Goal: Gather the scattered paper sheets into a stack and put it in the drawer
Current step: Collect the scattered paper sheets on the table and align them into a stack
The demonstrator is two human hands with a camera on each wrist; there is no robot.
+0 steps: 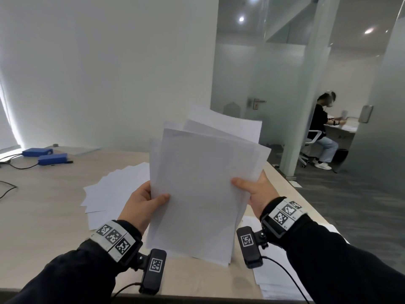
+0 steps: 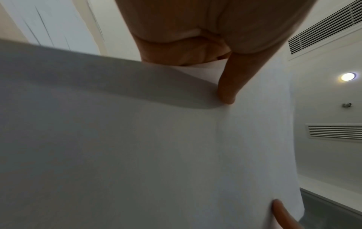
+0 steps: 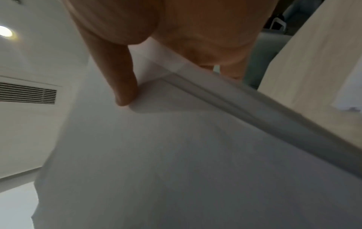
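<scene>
No writing shows on the upright paper stack, whose bottom edge rests on the desk. The left hand and right hand pinch its sides, thumbs in front. Loose sheets lie behind; two blue boxes sit far left.

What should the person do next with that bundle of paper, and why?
Probably tap the sheaf of sheets on the desk to square it. The left hand and right hand hold its sides, but its top edges fan out unevenly, and more loose sheets lie on the desk.
</scene>
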